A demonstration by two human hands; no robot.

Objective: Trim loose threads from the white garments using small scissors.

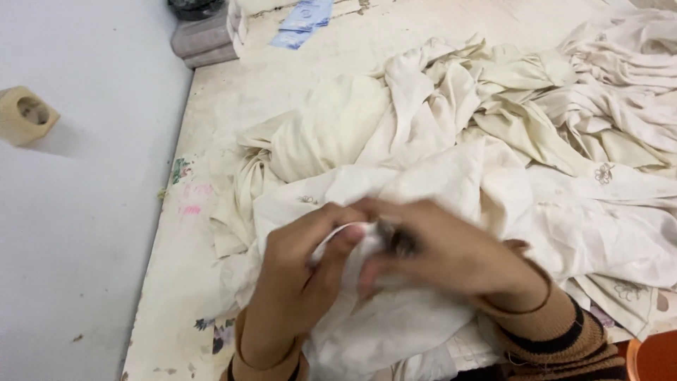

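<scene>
A large heap of cream cloth (451, 141) with small embroidered flowers lies across a worn table (211, 127). My left hand (300, 271) pinches a fold of the nearest piece of cream cloth (395, 324) at the front. My right hand (451, 254) grips the same fold from the other side, fingers meeting the left hand's. A small dark thing shows between the fingertips, too blurred to tell what it is. Both wrists wear brown sleeves with black stripes.
A white wall (77, 212) runs along the left with a beige socket (25, 114) on it. A blue packet (303, 21) and a grey roll (204, 39) lie at the table's far end. An orange rim (656, 356) shows at the bottom right.
</scene>
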